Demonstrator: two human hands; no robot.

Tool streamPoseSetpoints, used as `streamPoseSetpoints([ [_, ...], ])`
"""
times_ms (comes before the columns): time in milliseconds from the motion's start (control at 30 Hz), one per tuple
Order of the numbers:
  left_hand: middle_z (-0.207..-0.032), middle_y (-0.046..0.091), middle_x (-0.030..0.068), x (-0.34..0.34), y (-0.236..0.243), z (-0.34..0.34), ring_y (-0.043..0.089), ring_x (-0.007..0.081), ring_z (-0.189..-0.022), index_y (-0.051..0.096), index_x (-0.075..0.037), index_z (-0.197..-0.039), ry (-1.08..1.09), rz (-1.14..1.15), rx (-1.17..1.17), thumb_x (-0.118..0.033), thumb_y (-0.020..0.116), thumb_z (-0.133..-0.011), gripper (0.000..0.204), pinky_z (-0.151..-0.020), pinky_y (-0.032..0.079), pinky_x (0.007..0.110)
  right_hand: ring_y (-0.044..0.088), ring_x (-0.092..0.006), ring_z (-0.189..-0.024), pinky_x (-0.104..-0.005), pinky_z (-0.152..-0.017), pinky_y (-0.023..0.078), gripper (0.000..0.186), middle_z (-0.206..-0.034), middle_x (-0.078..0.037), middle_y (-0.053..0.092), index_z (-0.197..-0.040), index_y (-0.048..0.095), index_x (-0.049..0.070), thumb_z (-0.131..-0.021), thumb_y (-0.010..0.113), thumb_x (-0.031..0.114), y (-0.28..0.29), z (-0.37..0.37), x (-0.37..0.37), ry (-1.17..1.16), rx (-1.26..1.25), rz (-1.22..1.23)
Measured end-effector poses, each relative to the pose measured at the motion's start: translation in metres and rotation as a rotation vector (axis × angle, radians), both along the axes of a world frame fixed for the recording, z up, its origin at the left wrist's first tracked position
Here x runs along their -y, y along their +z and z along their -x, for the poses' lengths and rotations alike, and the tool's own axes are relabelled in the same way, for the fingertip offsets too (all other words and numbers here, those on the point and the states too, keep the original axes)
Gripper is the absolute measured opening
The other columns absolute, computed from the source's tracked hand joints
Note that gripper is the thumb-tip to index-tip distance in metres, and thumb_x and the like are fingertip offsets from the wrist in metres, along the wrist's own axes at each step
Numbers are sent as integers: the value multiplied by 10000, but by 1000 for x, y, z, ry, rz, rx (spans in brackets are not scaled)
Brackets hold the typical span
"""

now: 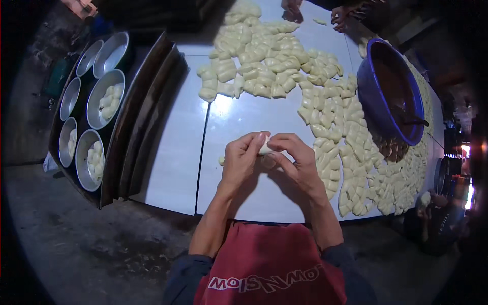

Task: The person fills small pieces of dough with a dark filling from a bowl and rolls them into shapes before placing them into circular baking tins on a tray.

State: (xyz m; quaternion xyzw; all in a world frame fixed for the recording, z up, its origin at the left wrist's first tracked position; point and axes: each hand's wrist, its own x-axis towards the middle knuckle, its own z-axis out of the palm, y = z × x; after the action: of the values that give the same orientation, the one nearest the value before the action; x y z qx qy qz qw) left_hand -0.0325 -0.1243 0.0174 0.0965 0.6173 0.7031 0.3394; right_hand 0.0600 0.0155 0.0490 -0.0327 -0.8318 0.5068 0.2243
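Dark red cloth with pale lettering (267,254) covers the worker's front, and beyond it two bare hands meet over a glossy white table (173,168). Left hand (241,157) and right hand (298,155) both curl inward, gripping a small, smooth, pale lump of dough (265,146) between their fingertips, straight ahead of the body. To my eye, such pinching and shaping wants light, even pressure from both thumbs; a hard squeeze would likely flatten or tear it. Bare tabletop opens to the left and just ahead, crossed by a dark seam (202,140). The right is tighter: plump, pale dough pieces (325,109) crowd past the forearm, with a round purple bowl (367,91) among them. The near table edge passes beneath the forearms, so tucked elbows seem wise. Farther left, a dark metal tray (135,99) of round silvery tins (113,51) makes a hard border.
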Motion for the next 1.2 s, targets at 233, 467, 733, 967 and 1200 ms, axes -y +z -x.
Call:
streamPoseSetpoints([
  [233, -1105, 711, 146, 23, -16, -9, 683, 179, -948, 569, 11, -1349, 59, 374, -326, -241, 568, -1010, 423, -802, 539, 297, 660, -326, -951, -367, -860, 512, 256, -1024, -156, 690, -1078, 679, -28, -926, 605, 164, -36, 16, -28, 190, 479, -48],
  [467, -1051, 713, 239, 10, -2, -9, 707, 341, -999, 634, 3, -1254, -267, 485, -404, -260, 636, -943, 407, -872, 530, 391, 677, -307, -914, -381, -830, 518, 262, -1008, -182, 692, -1074, 685, -31, -934, 600, 174, -36, 20, -23, -19, 553, 85],
  [733, -1046, 712, 187, 1, -3, 38, 715, 319, -820, 640, -41, -1243, -66, 484, -606, -263, 672, -910, 401, -755, 543, 406, 648, -365, -901, -447, -766, 523, 290, -995, -174, 631, -1109, 644, 43, -824, 655, 95, -60, 102, -69, -375, 188, -540],
  [967, -1125, 704, 163, -42, 13, 68, 710, 260, -853, 646, -21, -1238, -135, 411, -647, -275, 722, -884, 442, -762, 552, 361, 640, -174, -823, -338, -704, 530, 283, -912, -65, 611, -1135, 636, 40, -854, 624, 68, -60, 78, -86, -367, 486, 127],
  [1200, -914, 706, 55, -61, 12, 33, 630, 96, -764, 663, -10, -1231, -400, 61, -110, -169, 730, -890, 382, -681, 507, 252, 604, -150, -1001, -258, -879, 485, 481, -1111, -54, 610, -1437, 489, 49, -964, 565, 94, -30, -3, -49, -168, 289, 951],
])
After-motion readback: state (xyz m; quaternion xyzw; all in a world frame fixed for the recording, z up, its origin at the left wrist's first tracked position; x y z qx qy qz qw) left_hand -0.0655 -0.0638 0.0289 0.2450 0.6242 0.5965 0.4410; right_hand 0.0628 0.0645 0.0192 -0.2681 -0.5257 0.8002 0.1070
